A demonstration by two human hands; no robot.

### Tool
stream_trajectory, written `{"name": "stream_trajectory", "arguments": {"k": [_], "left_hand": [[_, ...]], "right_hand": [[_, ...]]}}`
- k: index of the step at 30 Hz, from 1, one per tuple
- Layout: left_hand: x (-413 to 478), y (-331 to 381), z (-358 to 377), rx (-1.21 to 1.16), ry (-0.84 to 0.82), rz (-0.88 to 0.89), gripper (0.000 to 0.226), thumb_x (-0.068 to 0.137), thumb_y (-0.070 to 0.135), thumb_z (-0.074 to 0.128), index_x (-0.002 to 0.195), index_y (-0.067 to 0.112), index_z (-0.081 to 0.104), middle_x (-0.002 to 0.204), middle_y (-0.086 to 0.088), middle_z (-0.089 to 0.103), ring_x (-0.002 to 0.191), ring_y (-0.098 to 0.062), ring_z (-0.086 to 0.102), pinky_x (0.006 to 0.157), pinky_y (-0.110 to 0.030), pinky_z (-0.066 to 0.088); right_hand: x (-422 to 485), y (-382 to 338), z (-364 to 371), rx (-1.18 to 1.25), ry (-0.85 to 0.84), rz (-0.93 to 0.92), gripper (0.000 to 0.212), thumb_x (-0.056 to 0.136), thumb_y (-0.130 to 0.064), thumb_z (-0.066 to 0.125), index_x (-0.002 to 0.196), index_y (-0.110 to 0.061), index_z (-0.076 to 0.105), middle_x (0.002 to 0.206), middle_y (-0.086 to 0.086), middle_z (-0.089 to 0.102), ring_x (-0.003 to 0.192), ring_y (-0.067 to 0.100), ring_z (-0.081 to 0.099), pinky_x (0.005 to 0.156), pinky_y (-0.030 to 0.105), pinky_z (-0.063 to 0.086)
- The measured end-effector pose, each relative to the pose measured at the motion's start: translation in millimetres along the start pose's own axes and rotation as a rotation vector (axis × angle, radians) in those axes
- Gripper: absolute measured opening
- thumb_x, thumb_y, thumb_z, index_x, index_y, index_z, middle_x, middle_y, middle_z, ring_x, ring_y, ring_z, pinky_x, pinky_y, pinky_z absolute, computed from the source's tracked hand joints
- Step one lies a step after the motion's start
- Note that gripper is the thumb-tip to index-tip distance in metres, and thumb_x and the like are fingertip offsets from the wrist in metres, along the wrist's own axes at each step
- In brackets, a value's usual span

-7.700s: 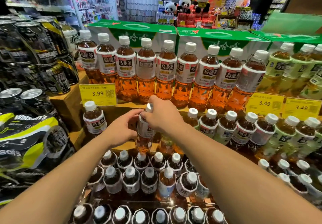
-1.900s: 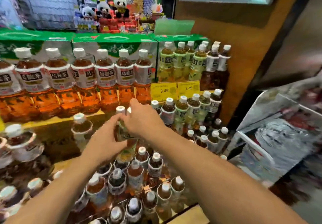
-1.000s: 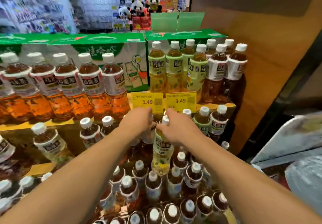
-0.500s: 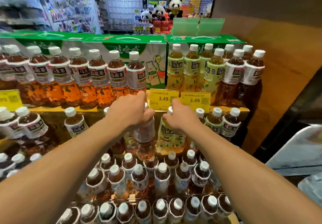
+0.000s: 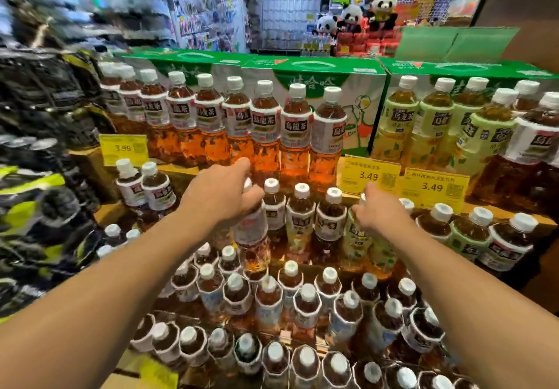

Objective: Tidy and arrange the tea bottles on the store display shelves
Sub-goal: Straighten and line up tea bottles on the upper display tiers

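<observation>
My left hand [image 5: 222, 195] grips the neck of a white-labelled amber tea bottle [image 5: 252, 237], held over the middle shelf's left part. My right hand [image 5: 379, 210] is closed on the top of a green-labelled tea bottle [image 5: 358, 242] standing in the middle row. Between them stand three small bottles with white caps [image 5: 301, 222]. Large amber tea bottles [image 5: 266, 134] line the top shelf, with large green-labelled ones [image 5: 402, 128] to their right. Several small bottles [image 5: 272, 304] fill the lower tiers.
Yellow price tags [image 5: 370, 177] hang on the top shelf's edge. Green cartons [image 5: 314, 69] stand behind the bottles. Black and yellow can packs [image 5: 39, 207] are stacked at the left. A brown wall [image 5: 526, 10] rises at the right. Panda toys [image 5: 354, 19] sit far back.
The view has swung left. My left hand has carried its amber bottle leftward, away from my right hand, which stays on the green-labelled bottle in the middle row.
</observation>
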State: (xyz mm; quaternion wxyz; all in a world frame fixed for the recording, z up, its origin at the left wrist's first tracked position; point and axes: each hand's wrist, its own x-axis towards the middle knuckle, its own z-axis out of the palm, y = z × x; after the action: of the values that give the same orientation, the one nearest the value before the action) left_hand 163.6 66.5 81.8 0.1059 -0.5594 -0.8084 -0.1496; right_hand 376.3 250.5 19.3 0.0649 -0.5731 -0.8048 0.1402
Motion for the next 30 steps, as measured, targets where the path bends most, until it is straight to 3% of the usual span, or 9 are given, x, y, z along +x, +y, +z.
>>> {"name": "stream_trajectory", "arguments": {"k": [3, 6, 8, 11, 14, 18, 23, 27, 30], "left_hand": [[-4, -28, -3, -0.032, 0.003, -0.039, 0.029, 0.089, 0.042, 0.052, 0.088, 0.015, 0.042, 0.065, -0.005, 0.052, 0.061, -0.027, 0.051, 0.051, -0.035, 0.039], [-7, -58, -4, -0.071, 0.028, -0.108, 0.027, 0.090, 0.041, 0.051, 0.088, 0.016, 0.041, 0.065, -0.003, 0.049, 0.065, -0.029, 0.052, 0.051, -0.034, 0.033], [-7, -76, -2, -0.072, 0.041, -0.146, 0.028, 0.090, 0.042, 0.052, 0.087, 0.017, 0.039, 0.065, -0.001, 0.048, 0.066, -0.028, 0.052, 0.051, -0.034, 0.031], [-9, -100, 0, -0.082, 0.026, -0.177, 0.030, 0.090, 0.041, 0.053, 0.087, 0.015, 0.038, 0.065, -0.002, 0.047, 0.065, -0.028, 0.051, 0.050, -0.035, 0.029], [-10, -118, -1, -0.081, 0.004, -0.205, 0.028, 0.091, 0.040, 0.052, 0.093, 0.015, 0.040, 0.068, 0.000, 0.046, 0.067, -0.026, 0.050, 0.052, -0.035, 0.032], [-11, -141, -1, -0.101, -0.014, -0.242, 0.030, 0.091, 0.043, 0.053, 0.097, 0.015, 0.042, 0.075, -0.001, 0.047, 0.072, -0.028, 0.049, 0.058, -0.036, 0.035], [-7, -172, 3, -0.129, -0.002, -0.205, 0.037, 0.090, 0.051, 0.052, 0.093, 0.016, 0.042, 0.082, -0.007, 0.055, 0.077, -0.034, 0.055, 0.059, -0.038, 0.039], [2, -195, 16, -0.192, -0.046, -0.162, 0.032, 0.089, 0.047, 0.056, 0.095, 0.018, 0.045, 0.077, -0.001, 0.053, 0.080, -0.031, 0.057, 0.061, -0.037, 0.040], [13, -205, 28, -0.236, -0.067, -0.116, 0.030, 0.090, 0.044, 0.057, 0.103, 0.018, 0.048, 0.087, -0.003, 0.059, 0.084, -0.028, 0.057, 0.063, -0.036, 0.039]], "right_hand": [[-8, -6, -11, -0.168, -0.031, 0.003, 0.039, 0.097, -0.031, 0.057, 0.128, -0.012, 0.042, 0.114, 0.019, 0.064, 0.101, 0.038, 0.061, 0.072, 0.039, 0.049], [-32, -34, -33, -0.491, 0.088, -0.075, 0.032, 0.092, -0.027, 0.057, 0.121, -0.014, 0.047, 0.102, 0.011, 0.064, 0.089, 0.032, 0.060, 0.064, 0.035, 0.045], [-52, -72, -45, -0.539, 0.147, -0.157, 0.022, 0.092, -0.030, 0.057, 0.109, -0.016, 0.055, 0.088, 0.004, 0.058, 0.083, 0.030, 0.057, 0.064, 0.034, 0.042], [-74, -139, -39, -0.394, 0.085, -0.299, 0.024, 0.091, -0.041, 0.058, 0.098, -0.020, 0.051, 0.083, 0.003, 0.051, 0.081, 0.027, 0.054, 0.068, 0.035, 0.049], [-86, -198, -11, -0.154, -0.047, -0.447, 0.041, 0.087, -0.053, 0.064, 0.112, -0.022, 0.052, 0.104, 0.003, 0.063, 0.094, 0.027, 0.061, 0.079, 0.043, 0.058], [-90, -259, 26, 0.040, -0.189, -0.534, 0.060, 0.083, -0.049, 0.073, 0.130, -0.019, 0.051, 0.121, 0.006, 0.063, 0.108, 0.028, 0.061, 0.087, 0.039, 0.053], [-77, -300, 63, 0.140, -0.263, -0.499, 0.046, 0.074, -0.037, 0.078, 0.108, -0.023, 0.052, 0.099, 0.000, 0.064, 0.084, 0.021, 0.061, 0.071, 0.038, 0.055], [-65, -320, 83, 0.154, -0.244, -0.426, 0.040, 0.078, -0.030, 0.076, 0.106, -0.019, 0.050, 0.093, 0.002, 0.062, 0.082, 0.024, 0.061, 0.069, 0.039, 0.054], [-53, -327, 99, 0.181, -0.202, -0.362, 0.034, 0.083, -0.026, 0.069, 0.110, -0.017, 0.050, 0.093, 0.005, 0.064, 0.081, 0.027, 0.062, 0.064, 0.037, 0.051]]}}
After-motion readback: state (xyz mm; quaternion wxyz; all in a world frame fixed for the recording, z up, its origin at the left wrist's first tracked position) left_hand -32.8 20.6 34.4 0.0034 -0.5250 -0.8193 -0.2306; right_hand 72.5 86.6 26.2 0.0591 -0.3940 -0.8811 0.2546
